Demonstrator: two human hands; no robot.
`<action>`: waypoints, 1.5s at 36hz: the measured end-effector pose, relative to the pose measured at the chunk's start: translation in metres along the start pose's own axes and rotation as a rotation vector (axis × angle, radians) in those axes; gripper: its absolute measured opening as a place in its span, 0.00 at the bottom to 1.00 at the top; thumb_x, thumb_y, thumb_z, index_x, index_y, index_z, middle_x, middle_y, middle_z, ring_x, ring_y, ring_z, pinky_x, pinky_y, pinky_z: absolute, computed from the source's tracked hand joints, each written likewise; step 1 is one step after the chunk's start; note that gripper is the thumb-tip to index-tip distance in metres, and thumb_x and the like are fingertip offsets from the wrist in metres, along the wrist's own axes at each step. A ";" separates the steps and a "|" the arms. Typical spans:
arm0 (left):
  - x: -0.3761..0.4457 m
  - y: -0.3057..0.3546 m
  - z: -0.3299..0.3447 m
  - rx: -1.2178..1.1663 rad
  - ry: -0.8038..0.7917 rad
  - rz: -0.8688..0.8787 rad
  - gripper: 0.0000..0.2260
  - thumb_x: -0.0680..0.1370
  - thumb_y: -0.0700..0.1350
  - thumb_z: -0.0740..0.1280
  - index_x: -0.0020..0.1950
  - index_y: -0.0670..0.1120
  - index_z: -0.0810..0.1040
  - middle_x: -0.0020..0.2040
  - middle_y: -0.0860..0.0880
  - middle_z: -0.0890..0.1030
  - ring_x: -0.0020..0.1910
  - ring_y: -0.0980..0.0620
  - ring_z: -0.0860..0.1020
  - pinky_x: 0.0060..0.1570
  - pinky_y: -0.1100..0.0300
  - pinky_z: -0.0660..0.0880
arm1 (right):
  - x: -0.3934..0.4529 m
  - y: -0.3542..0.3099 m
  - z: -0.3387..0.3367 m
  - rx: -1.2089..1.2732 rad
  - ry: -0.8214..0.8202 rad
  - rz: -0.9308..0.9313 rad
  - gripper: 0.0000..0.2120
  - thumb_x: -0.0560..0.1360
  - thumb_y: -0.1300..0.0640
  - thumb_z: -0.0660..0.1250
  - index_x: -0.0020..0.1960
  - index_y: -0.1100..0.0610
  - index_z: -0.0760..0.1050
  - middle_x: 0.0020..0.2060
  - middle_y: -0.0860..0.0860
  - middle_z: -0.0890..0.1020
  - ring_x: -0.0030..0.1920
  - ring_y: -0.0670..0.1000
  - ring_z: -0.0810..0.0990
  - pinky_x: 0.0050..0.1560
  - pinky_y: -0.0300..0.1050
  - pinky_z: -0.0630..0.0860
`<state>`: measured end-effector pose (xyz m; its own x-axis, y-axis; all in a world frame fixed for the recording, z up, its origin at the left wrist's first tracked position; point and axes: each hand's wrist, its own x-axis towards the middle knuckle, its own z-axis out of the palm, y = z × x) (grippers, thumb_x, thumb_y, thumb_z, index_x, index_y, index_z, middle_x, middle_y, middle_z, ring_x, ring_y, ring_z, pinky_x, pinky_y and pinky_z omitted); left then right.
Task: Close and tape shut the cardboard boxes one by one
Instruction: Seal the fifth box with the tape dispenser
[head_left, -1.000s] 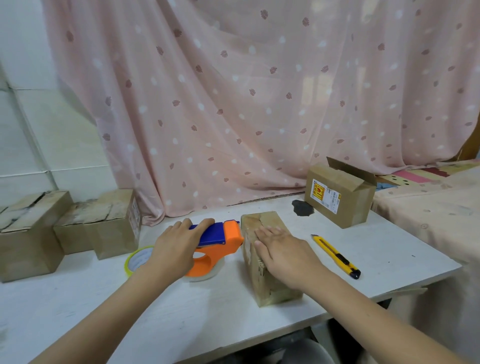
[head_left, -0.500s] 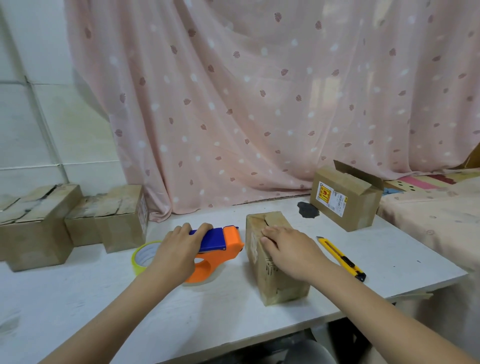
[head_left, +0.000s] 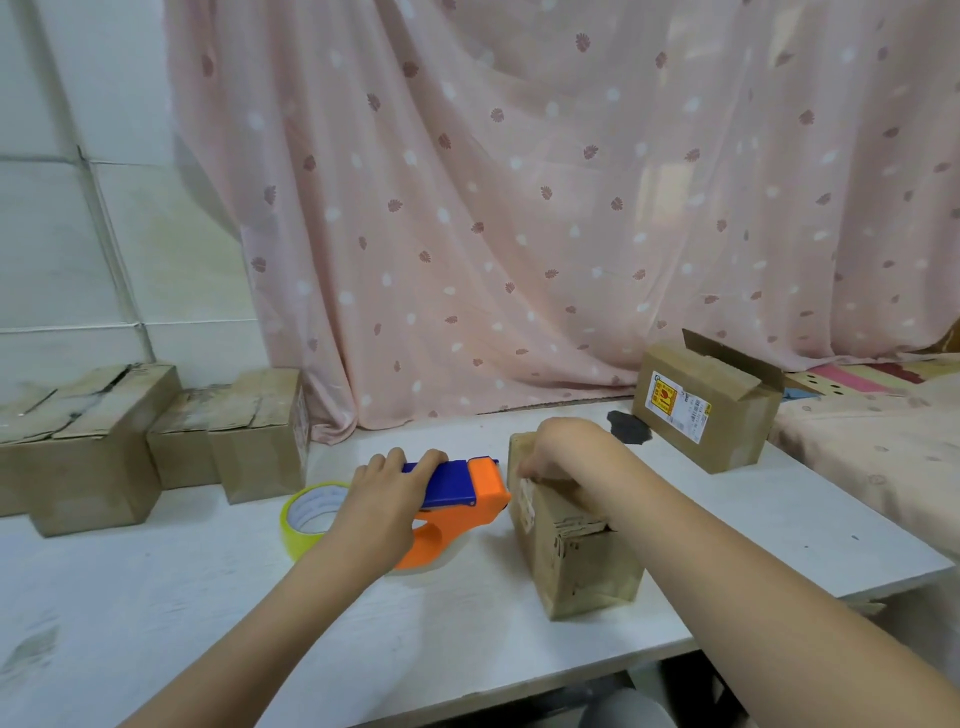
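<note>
Lying on the white desk (head_left: 779, 519) just right of its middle, the small box (head_left: 576, 561) ran its long axis from the near edge away toward the curtain (head_left: 519, 208), angled a little leftward at the far end, with its labelled side facing left. The right hand (head_left: 563, 449) rested on the far end of its top, fingers curled down over the left edge; a second before it had lain flat and nearer along the top. The left hand (head_left: 384, 496) gripped the blue handle of the orange tape dispenser (head_left: 457, 506), which pointed its nose rightward at the box, almost touching it, much as earlier. A yellow tape roll (head_left: 306, 514) stood just left of that hand. Farther off, an open-flapped box (head_left: 709, 410) sat at the right rear, and two more boxes (head_left: 156, 441) sat at the left.
</note>
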<state>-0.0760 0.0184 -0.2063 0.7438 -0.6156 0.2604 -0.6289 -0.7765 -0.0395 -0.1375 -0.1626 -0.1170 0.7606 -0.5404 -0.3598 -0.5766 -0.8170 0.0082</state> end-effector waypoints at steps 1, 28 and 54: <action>0.000 0.000 0.000 0.001 -0.002 -0.003 0.32 0.75 0.37 0.63 0.76 0.54 0.57 0.60 0.47 0.70 0.48 0.49 0.62 0.48 0.57 0.60 | -0.011 -0.001 -0.005 -0.038 -0.025 -0.028 0.13 0.83 0.52 0.58 0.64 0.57 0.71 0.49 0.54 0.72 0.50 0.55 0.72 0.53 0.47 0.72; 0.003 0.003 -0.001 -0.016 0.005 0.023 0.32 0.74 0.36 0.62 0.76 0.55 0.58 0.59 0.47 0.70 0.49 0.48 0.64 0.48 0.57 0.60 | -0.003 -0.004 -0.019 -0.191 -0.115 0.003 0.18 0.80 0.40 0.61 0.48 0.56 0.67 0.42 0.54 0.71 0.50 0.56 0.74 0.58 0.49 0.73; 0.011 0.001 -0.024 -0.153 0.185 0.126 0.35 0.72 0.34 0.63 0.77 0.56 0.63 0.51 0.47 0.74 0.46 0.48 0.67 0.43 0.58 0.63 | 0.025 0.068 -0.003 0.852 -0.299 0.078 0.45 0.67 0.45 0.78 0.72 0.66 0.59 0.57 0.65 0.79 0.55 0.65 0.81 0.59 0.65 0.78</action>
<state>-0.0736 0.0144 -0.1798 0.6125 -0.6601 0.4349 -0.7510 -0.6575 0.0599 -0.1567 -0.2328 -0.1230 0.6693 -0.4158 -0.6157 -0.7393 -0.2902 -0.6076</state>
